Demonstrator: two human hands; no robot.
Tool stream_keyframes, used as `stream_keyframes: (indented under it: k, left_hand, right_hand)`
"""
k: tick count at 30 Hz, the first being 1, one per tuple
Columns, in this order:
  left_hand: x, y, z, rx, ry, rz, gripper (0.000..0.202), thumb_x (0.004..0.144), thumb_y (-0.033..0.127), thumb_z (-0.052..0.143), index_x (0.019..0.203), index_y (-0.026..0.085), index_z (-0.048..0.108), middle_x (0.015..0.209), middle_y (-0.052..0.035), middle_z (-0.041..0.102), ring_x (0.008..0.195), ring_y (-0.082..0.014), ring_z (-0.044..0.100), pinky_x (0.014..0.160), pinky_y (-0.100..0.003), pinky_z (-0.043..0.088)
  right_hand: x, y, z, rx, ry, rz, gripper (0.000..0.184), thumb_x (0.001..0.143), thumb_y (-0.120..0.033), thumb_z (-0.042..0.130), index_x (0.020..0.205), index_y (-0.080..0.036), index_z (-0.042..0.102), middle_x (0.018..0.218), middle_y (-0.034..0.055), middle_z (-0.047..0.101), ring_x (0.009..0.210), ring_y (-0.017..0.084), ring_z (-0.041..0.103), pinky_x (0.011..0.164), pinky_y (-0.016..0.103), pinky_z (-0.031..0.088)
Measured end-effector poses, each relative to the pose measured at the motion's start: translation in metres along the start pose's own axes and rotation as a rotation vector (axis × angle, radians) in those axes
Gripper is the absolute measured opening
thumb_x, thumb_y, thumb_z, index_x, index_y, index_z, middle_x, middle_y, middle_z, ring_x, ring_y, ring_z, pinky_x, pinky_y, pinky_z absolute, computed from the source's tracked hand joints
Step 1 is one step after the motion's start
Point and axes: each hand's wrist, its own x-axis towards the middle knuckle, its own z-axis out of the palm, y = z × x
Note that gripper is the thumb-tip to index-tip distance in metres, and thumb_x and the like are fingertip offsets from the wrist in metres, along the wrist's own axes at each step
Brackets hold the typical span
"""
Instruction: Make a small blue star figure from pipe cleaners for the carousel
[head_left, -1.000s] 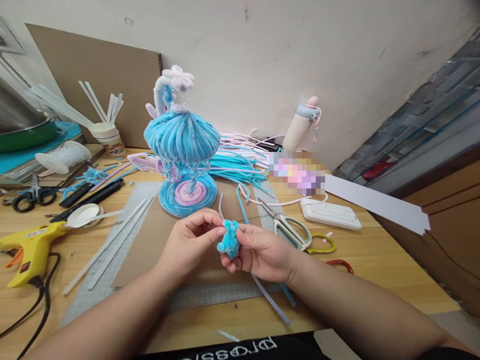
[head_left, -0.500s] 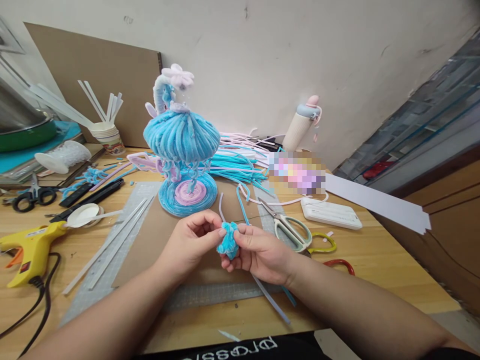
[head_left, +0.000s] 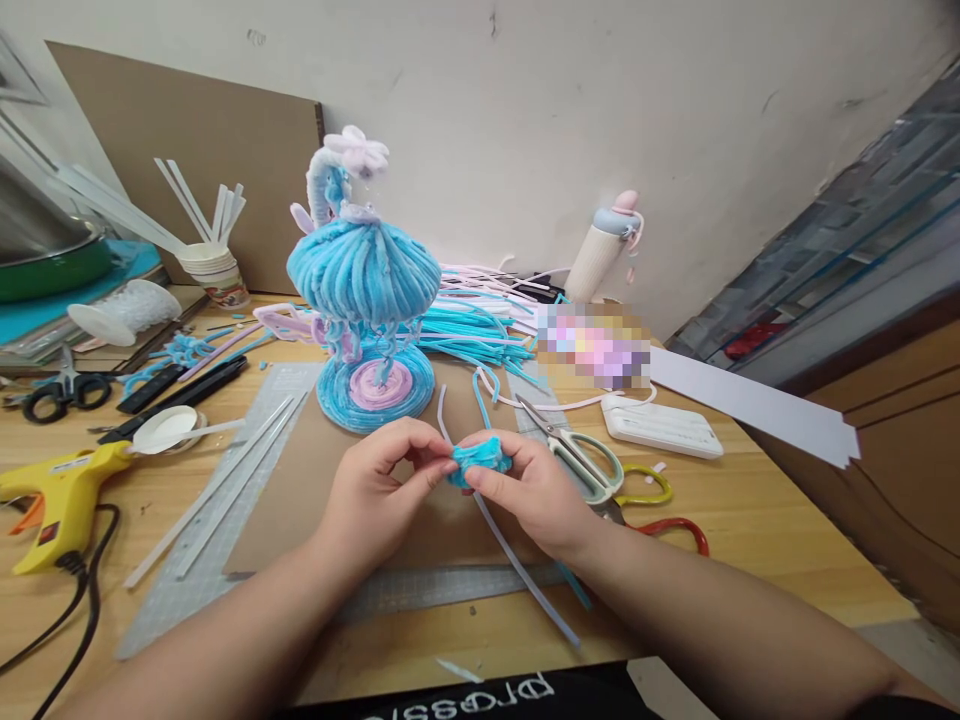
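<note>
A small bunched piece of blue pipe cleaner (head_left: 481, 456) is held just above the cardboard sheet (head_left: 292, 500). My left hand (head_left: 386, 480) pinches its left end between thumb and fingertips. On the other side, my right hand (head_left: 529, 490) grips it with the thumb in front and fingers behind, which are partly hidden. Beneath the hands lie a lilac pipe cleaner (head_left: 517, 570) and a blue pipe cleaner (head_left: 484, 400). Behind them stands a jellyfish-like pipe cleaner figure (head_left: 364, 270) on a round coiled base (head_left: 334, 395).
Scissors with pale green handles (head_left: 581, 465) lie right of my hands, beside yellow and red handles (head_left: 679, 530). A yellow glue gun (head_left: 71, 490) and black scissors (head_left: 67, 390) are at left. Farther back are a pipe cleaner bundle (head_left: 472, 335), a bottle (head_left: 600, 250) and a white power bank (head_left: 664, 425).
The blue piece has turned from upright to lying sideways and has shifted slightly right and up. My right hand has moved up with it, and its fingers have changed their hold.
</note>
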Motion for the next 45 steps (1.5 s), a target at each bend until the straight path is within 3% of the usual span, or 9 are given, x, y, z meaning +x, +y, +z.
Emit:
stream_keyframes:
  k: [6,14,20,24,31,38,45]
  left_hand:
    - [0.004,0.002,-0.002,0.117,-0.071,0.069,0.008,0.082,0.013,0.062,0.079,0.019,0.063,0.074,-0.0017,0.065,0.070,-0.0150,0.061,0.065,-0.027,0.049]
    - [0.005,0.002,-0.002,0.272,-0.212,0.117,0.017,0.086,0.004,0.050,0.080,0.019,0.054,0.079,-0.0003,0.057,0.075,-0.0135,0.055,0.066,-0.024,0.044]
    - [0.000,0.006,0.000,0.267,-0.210,0.153,0.019,0.089,0.005,0.044,0.081,0.021,0.051,0.080,-0.0016,0.055,0.076,-0.0149,0.054,0.067,-0.026,0.045]
    - [-0.003,0.007,0.002,0.212,-0.107,0.140,0.019,0.087,0.004,0.046,0.080,0.021,0.052,0.078,-0.0014,0.057,0.074,-0.0145,0.055,0.067,-0.026,0.046]
    - [-0.007,0.000,0.005,0.011,0.040,0.057,0.010,0.082,0.011,0.062,0.084,0.021,0.061,0.081,-0.0013,0.063,0.075,-0.0140,0.061,0.068,-0.026,0.050]
    - [-0.007,0.000,0.006,-0.091,0.086,0.003,0.010,0.079,0.011,0.066,0.080,0.020,0.065,0.077,-0.0004,0.067,0.072,-0.0136,0.063,0.066,-0.024,0.051]
    - [-0.008,0.002,0.007,0.014,0.045,0.043,0.012,0.081,0.009,0.061,0.078,0.020,0.060,0.077,0.0008,0.062,0.070,-0.0117,0.059,0.064,-0.023,0.048]
  right_hand:
    - [-0.001,-0.002,-0.002,-0.281,0.028,-0.002,0.023,0.079,-0.035,0.065,0.092,-0.016,0.068,0.077,0.0029,0.067,0.069,0.014,0.058,0.067,0.029,0.046]
    - [-0.005,-0.006,0.000,-0.552,0.046,-0.167,0.013,0.081,-0.028,0.065,0.087,-0.017,0.069,0.082,0.0045,0.069,0.077,0.017,0.062,0.073,0.030,0.045]
    - [-0.007,-0.004,0.005,-0.353,0.078,-0.086,0.017,0.079,-0.030,0.066,0.087,-0.016,0.069,0.079,0.0040,0.070,0.072,0.016,0.062,0.068,0.029,0.048]
    - [-0.006,-0.002,0.006,-0.163,0.052,-0.012,0.022,0.077,-0.036,0.068,0.082,-0.015,0.068,0.073,0.0031,0.068,0.065,0.014,0.060,0.063,0.027,0.048]
    - [-0.002,0.003,0.005,0.131,-0.049,0.034,0.030,0.076,-0.043,0.072,0.083,-0.016,0.061,0.075,0.0015,0.067,0.066,0.012,0.062,0.069,0.028,0.050]
    - [-0.002,0.001,0.003,0.117,-0.066,0.030,0.031,0.076,-0.044,0.072,0.082,-0.016,0.060,0.072,0.0008,0.066,0.063,0.011,0.061,0.067,0.027,0.050]
    - [-0.004,0.001,0.006,0.075,-0.027,0.021,0.029,0.075,-0.042,0.073,0.080,-0.016,0.062,0.074,0.0009,0.065,0.063,0.011,0.061,0.063,0.026,0.052]
